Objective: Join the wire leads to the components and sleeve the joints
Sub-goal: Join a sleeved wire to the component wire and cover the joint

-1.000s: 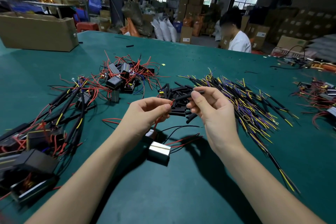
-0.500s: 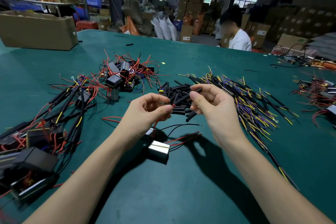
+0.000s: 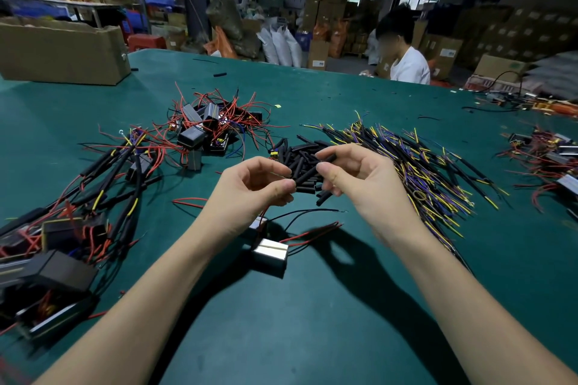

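My right hand (image 3: 359,175) pinches a black sleeve tube (image 3: 312,170) between thumb and fingers. My left hand (image 3: 253,187) pinches a red wire lead just at the tube's lower end; the lead itself is mostly hidden by my fingers. That lead runs down to a silver boxed component (image 3: 270,255) lying on the green table below my hands, with more red and black leads (image 3: 309,233) spread to its right. A heap of loose black sleeve tubes (image 3: 300,153) lies just beyond my hands.
A spread of yellow, purple and black wires (image 3: 416,166) lies right of the tubes. Black components with red leads (image 3: 206,131) sit left of centre. Sleeved assemblies (image 3: 62,228) pile at the left edge. A cardboard box (image 3: 59,53) stands far left; a person in white (image 3: 406,66) sits across.
My hands have drawn closer together: the tube's lower end now meets the lead pinched in my left fingers, where the red lead tip was still visible a second ago.
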